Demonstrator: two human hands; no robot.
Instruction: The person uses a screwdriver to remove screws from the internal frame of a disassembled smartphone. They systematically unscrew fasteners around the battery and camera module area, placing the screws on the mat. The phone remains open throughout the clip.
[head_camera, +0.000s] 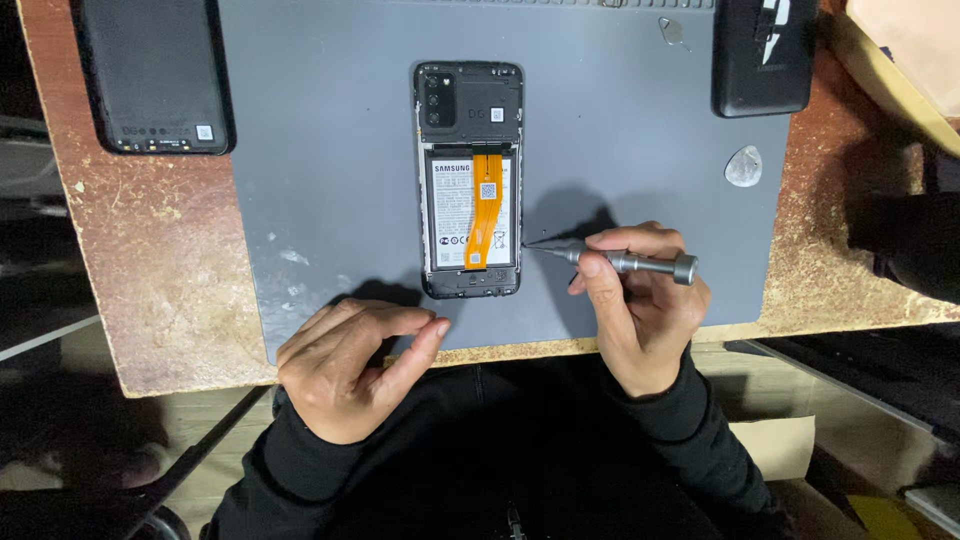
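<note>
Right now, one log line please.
right hand: holds screwdriver, tip at opened phone edge | left hand: empty, on grey mat

screwdriver (625, 260): grey metal, level | phone (469, 180): back off, flat, battery exposed

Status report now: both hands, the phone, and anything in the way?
Right hand holds screwdriver, tip at opened phone lower right edge. Left hand empty, resting below phone. Nothing between.
</note>
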